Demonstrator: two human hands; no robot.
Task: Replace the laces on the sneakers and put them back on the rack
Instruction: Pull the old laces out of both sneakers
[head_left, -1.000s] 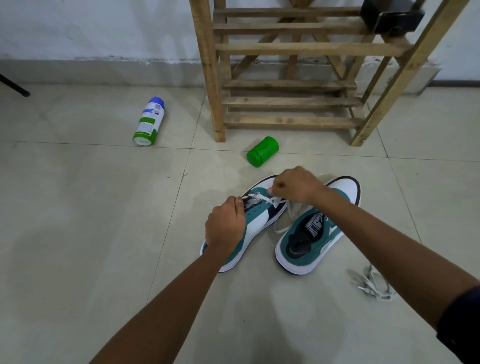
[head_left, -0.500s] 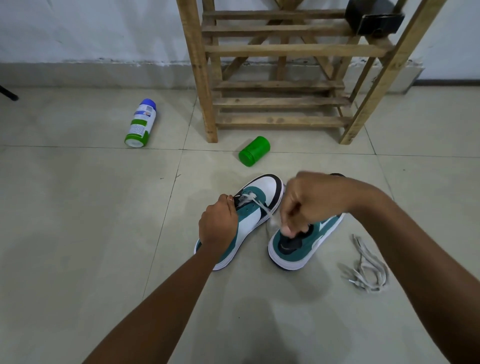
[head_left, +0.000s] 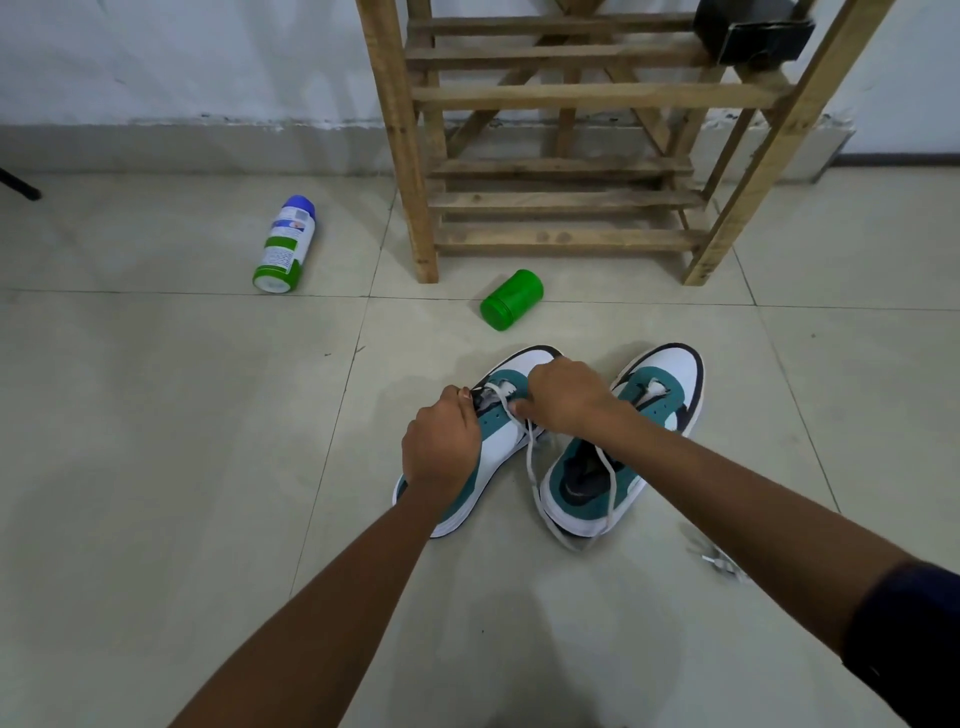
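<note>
Head view, centre of frame.
My left hand (head_left: 441, 447): curled over the near side of the left sneaker (head_left: 498, 441), fingers closed at its eyelet row, holding it steady.
My right hand (head_left: 563, 397): fingers pinched on the white lace (head_left: 530, 467) at the same eyelets, just beside my left hand.
Lace: trails from my pinch toward the lower frame, draped over the right sneaker (head_left: 623, 447).
Long axis: both sneakers point toes up-frame toward the rack (head_left: 561, 239); the next eyelet probably lies toward me, nearer my right hand.
Lower right: old laces (head_left: 719, 561), partly hidden by my forearm.
Upper left: spray can (head_left: 285, 244); green jar (head_left: 511, 306) near the rack's foot.
</note>
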